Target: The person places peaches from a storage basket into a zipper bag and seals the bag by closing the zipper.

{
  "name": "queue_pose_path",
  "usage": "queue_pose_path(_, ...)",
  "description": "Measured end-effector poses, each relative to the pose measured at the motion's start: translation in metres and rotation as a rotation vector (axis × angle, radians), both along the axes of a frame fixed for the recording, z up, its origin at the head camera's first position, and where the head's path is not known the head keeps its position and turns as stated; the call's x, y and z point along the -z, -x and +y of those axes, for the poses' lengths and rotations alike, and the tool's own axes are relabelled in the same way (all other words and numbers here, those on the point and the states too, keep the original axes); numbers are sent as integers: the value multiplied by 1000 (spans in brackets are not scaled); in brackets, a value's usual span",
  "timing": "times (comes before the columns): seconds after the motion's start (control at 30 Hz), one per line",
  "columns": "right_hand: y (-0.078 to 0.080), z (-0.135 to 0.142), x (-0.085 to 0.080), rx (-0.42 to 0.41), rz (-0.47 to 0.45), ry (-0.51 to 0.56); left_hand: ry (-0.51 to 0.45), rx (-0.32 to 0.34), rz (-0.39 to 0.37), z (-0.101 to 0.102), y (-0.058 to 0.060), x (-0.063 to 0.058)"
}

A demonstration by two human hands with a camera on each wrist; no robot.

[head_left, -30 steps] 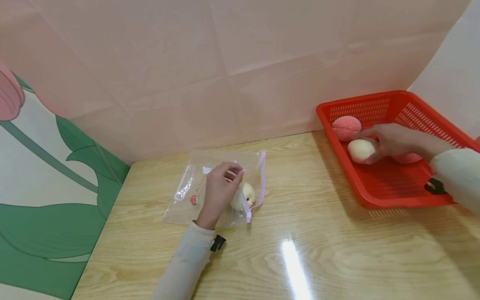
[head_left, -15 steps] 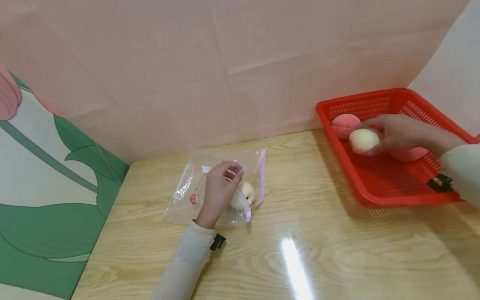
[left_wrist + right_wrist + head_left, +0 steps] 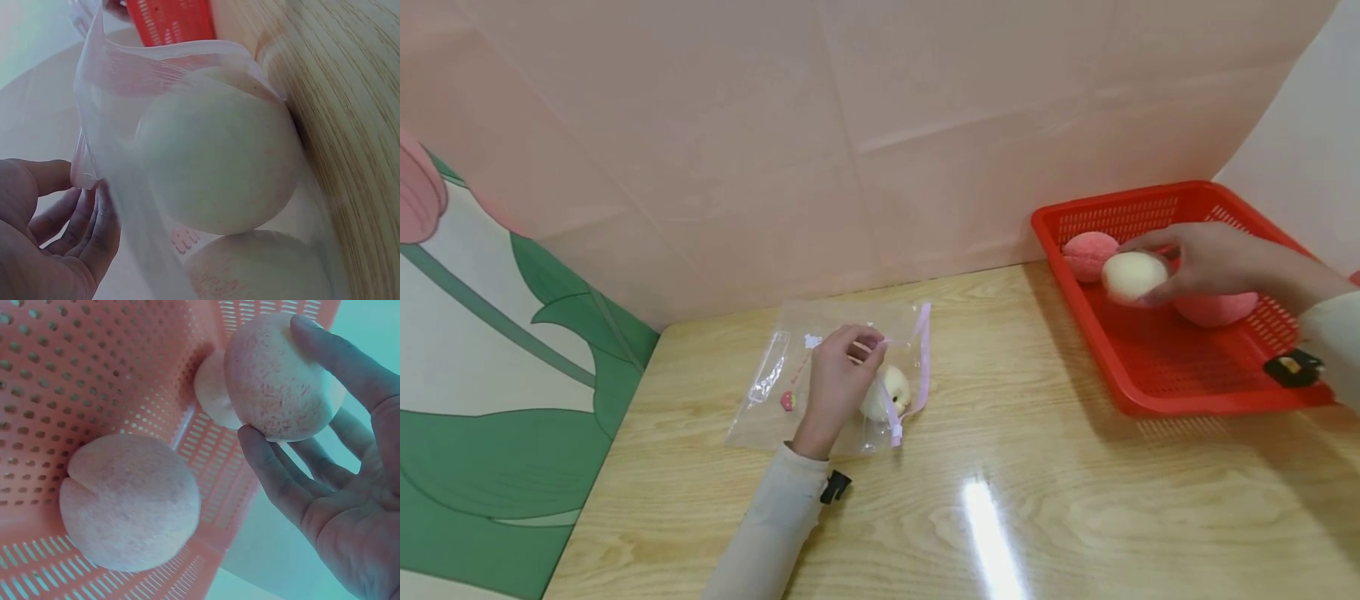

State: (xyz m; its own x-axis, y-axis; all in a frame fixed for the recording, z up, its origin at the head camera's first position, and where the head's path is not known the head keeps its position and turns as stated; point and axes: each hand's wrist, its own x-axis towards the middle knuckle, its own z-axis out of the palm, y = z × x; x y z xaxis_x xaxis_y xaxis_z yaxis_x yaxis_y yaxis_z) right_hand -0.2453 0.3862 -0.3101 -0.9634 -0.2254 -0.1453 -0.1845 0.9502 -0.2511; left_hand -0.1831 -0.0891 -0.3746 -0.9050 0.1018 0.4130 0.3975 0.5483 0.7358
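My left hand (image 3: pixel 838 375) pinches the pink-edged opening of a clear zip bag (image 3: pixel 775 367) lying on the table. Inside the bag, the left wrist view shows two pale, round, peach-like fruits, one whole fruit (image 3: pixel 219 150) and another (image 3: pixel 262 269) cut off by the frame's lower edge. My right hand (image 3: pixel 1213 258) holds a cream peach-like fruit (image 3: pixel 1133 277) between thumb and fingers, within the red basket's outline. Up close it carries reddish speckles (image 3: pixel 275 381). Two pink peaches lie in the basket, one at its left (image 3: pixel 1090 256) and one (image 3: pixel 1217 308) partly hidden under my hand.
The red plastic basket (image 3: pixel 1127 392) with slotted walls stands at the right of the wooden table (image 3: pixel 1000 433). A pinkish sheet (image 3: pixel 850 167) covers the wall behind. A green leaf-patterned panel (image 3: pixel 490 467) borders the table's left side.
My right hand has lifted the cream fruit slightly up and to the right, uncovering more of the pink peach beneath. The left hand and bag stay in place.
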Motion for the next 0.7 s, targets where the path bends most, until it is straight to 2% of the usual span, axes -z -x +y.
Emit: queue_pose_path(0.7,-11,-10,-30,-23,102,-71,-6,3,5,1,1,-4)
